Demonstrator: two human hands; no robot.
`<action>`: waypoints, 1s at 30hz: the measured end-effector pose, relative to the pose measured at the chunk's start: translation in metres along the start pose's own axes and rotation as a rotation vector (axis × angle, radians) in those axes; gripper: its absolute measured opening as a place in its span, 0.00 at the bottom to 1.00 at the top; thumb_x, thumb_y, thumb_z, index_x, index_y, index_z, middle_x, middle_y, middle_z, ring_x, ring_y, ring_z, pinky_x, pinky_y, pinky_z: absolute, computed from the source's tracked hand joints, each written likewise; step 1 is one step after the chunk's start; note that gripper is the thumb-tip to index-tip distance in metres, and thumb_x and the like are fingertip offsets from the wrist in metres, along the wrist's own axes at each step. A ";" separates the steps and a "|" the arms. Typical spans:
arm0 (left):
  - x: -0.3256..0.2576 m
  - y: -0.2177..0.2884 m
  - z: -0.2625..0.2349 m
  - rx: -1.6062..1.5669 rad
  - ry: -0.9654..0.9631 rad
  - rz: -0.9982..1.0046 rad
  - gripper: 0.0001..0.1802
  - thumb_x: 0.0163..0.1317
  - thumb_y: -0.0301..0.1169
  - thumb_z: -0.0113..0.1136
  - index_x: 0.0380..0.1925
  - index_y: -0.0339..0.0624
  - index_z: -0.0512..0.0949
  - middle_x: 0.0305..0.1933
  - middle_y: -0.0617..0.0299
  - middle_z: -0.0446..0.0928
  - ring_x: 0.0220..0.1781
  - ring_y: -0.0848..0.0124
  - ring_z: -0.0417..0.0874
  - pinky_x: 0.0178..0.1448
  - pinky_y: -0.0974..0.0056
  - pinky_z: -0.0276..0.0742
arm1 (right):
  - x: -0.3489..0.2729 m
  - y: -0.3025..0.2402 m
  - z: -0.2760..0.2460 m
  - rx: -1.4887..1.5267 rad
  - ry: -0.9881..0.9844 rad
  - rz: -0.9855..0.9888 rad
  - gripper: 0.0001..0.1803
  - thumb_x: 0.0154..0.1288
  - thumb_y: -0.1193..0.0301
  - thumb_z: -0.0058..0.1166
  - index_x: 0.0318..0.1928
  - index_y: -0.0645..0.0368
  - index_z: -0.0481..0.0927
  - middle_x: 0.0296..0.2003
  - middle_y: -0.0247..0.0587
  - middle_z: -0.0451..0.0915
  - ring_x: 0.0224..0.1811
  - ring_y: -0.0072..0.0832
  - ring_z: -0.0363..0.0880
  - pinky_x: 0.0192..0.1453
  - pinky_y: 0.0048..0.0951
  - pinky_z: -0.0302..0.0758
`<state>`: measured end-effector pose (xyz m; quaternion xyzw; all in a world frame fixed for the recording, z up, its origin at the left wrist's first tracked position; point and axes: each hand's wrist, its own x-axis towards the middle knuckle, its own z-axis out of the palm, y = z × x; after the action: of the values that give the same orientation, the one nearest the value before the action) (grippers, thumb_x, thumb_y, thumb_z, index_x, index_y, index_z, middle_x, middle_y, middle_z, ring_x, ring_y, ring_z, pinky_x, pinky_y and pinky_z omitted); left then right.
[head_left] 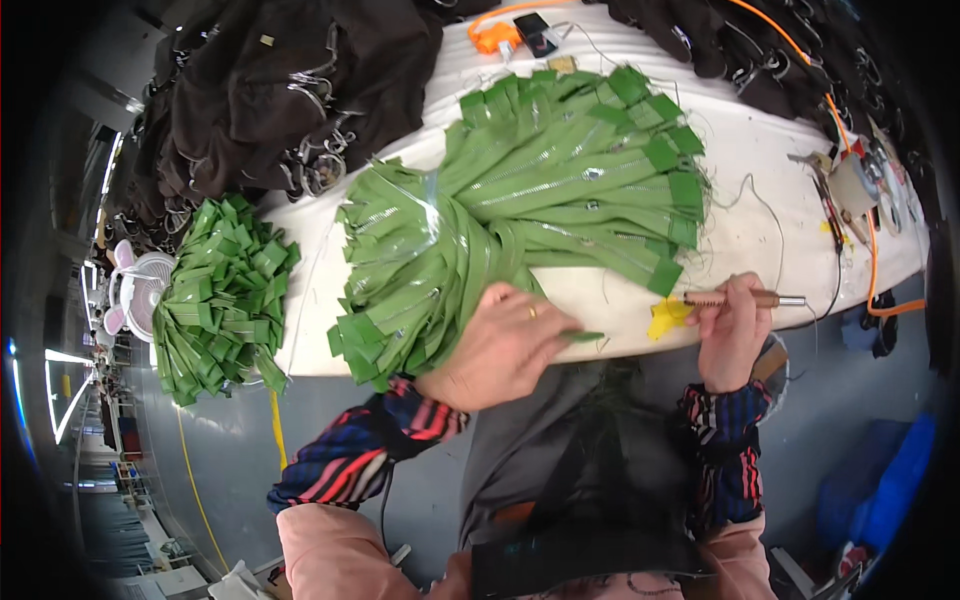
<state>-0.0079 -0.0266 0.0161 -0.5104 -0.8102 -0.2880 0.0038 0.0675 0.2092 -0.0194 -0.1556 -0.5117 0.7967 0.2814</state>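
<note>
I see my left hand [500,350] wearing a gold ring [532,311]; both forearms carry striped cuffs of navy, red and white over pink sleeves, the right hand [733,335] bare.

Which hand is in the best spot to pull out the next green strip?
Probably the left hand: it already rests on the big bundle of green strips, fingers on one strip's end. The right hand is busy gripping a pen-like tool beside the bundle.

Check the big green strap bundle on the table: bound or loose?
Bound. Clear tape wraps the green strap bundle at its waist; straps fan out both ways. Left hand rests on it.
</note>
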 end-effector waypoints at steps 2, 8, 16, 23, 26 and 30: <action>0.008 -0.001 -0.007 -0.091 -0.117 -0.133 0.13 0.54 0.25 0.56 0.40 0.47 0.78 0.25 0.63 0.75 0.31 0.67 0.75 0.49 0.63 0.62 | 0.001 0.007 -0.005 0.029 -0.011 0.017 0.08 0.65 0.69 0.46 0.32 0.59 0.69 0.21 0.37 0.74 0.14 0.17 0.63 0.22 0.22 0.71; 0.048 -0.005 0.003 -0.234 -0.394 -0.198 0.11 0.55 0.28 0.57 0.40 0.42 0.76 0.25 0.58 0.73 0.34 0.61 0.76 0.51 0.60 0.63 | 0.003 0.003 0.006 0.103 0.036 0.058 0.09 0.65 0.69 0.48 0.28 0.60 0.70 0.16 0.32 0.70 0.12 0.17 0.65 0.22 0.23 0.73; 0.037 0.005 0.016 0.137 -0.071 0.076 0.11 0.51 0.24 0.59 0.36 0.40 0.73 0.36 0.56 0.70 0.42 0.58 0.71 0.48 0.59 0.66 | 0.001 0.003 0.000 0.105 -0.028 0.032 0.09 0.64 0.71 0.48 0.29 0.62 0.71 0.17 0.36 0.73 0.13 0.18 0.66 0.21 0.22 0.72; 0.026 0.022 0.033 0.039 0.001 -0.092 0.10 0.54 0.19 0.55 0.37 0.37 0.73 0.32 0.54 0.71 0.34 0.58 0.74 0.40 0.59 0.72 | 0.000 0.003 0.001 0.101 -0.040 0.032 0.09 0.64 0.71 0.49 0.30 0.63 0.72 0.18 0.37 0.74 0.13 0.18 0.67 0.21 0.21 0.72; 0.035 0.031 0.032 -0.126 -0.019 -0.401 0.09 0.55 0.19 0.53 0.37 0.35 0.73 0.33 0.53 0.71 0.34 0.57 0.75 0.39 0.59 0.72 | 0.000 0.003 0.002 0.101 -0.037 0.033 0.09 0.64 0.71 0.49 0.30 0.63 0.72 0.19 0.37 0.75 0.13 0.18 0.68 0.21 0.21 0.72; 0.034 0.028 0.026 -0.183 -0.063 -0.340 0.09 0.54 0.20 0.55 0.37 0.35 0.73 0.35 0.52 0.72 0.35 0.57 0.76 0.39 0.60 0.73 | 0.000 0.002 0.000 0.104 -0.039 0.036 0.08 0.64 0.71 0.49 0.30 0.63 0.72 0.18 0.37 0.74 0.13 0.18 0.68 0.21 0.21 0.72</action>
<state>0.0070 0.0226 0.0174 -0.3733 -0.8549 -0.3407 -0.1168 0.0672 0.2086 -0.0217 -0.1343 -0.4723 0.8299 0.2648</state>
